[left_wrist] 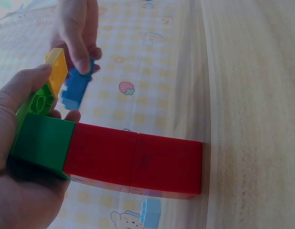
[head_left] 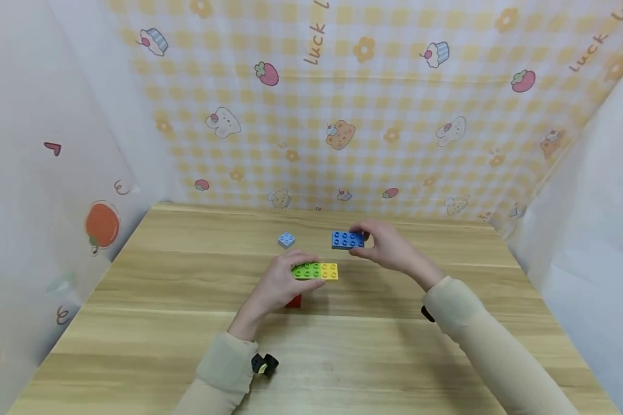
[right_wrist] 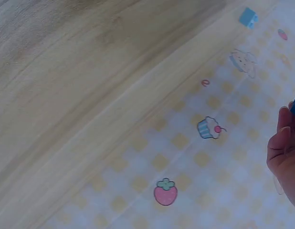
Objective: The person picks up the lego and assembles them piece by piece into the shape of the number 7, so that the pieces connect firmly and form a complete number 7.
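My left hand [head_left: 277, 283] grips a lime green brick [head_left: 307, 271] from both sides, with a yellow brick [head_left: 329, 271] joined at its right end. Below them, in the left wrist view, a dark green brick [left_wrist: 45, 143] and two red bricks [left_wrist: 166, 164] form a column standing on the table. The hand hides most of that column in the head view. To the right and slightly farther back, my right hand [head_left: 389, 246] pinches a blue brick [head_left: 345, 240] by its right end, held in the air with its studs up, apart from the yellow brick.
A small light blue brick [head_left: 286, 240] lies on the wooden table [head_left: 353, 357], behind my left hand. A yellow checked cloth [head_left: 301, 104] hangs along the table's back edge, and pale sheets [head_left: 31, 190] stand at both sides.
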Demonstrator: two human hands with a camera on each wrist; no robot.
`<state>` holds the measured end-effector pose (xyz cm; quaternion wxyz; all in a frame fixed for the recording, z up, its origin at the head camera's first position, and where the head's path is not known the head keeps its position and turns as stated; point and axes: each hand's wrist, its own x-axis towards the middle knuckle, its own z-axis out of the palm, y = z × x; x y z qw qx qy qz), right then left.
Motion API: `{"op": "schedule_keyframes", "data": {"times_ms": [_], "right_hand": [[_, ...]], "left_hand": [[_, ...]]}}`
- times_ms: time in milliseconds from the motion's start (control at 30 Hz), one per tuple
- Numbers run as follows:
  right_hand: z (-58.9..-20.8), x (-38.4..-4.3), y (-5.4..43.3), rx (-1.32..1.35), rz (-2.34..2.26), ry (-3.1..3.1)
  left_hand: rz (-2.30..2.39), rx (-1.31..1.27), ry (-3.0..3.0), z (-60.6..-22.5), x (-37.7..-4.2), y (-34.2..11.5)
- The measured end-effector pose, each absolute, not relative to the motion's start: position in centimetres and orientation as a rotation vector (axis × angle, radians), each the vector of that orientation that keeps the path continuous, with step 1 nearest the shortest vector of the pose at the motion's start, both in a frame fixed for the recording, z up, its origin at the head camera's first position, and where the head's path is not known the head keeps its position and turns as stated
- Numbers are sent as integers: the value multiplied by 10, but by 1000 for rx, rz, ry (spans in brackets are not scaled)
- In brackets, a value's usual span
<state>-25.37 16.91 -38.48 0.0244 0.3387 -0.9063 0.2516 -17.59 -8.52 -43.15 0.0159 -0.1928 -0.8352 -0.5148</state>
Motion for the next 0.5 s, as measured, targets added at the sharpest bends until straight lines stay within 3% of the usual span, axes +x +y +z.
{"op": "schedule_keyframes", "data": {"times_ms": [500], "right_hand": [[-372, -217, 152, 1273, 889, -2697]], "left_hand": [[-1608, -654, -2549, -436, -178, -87]]}}
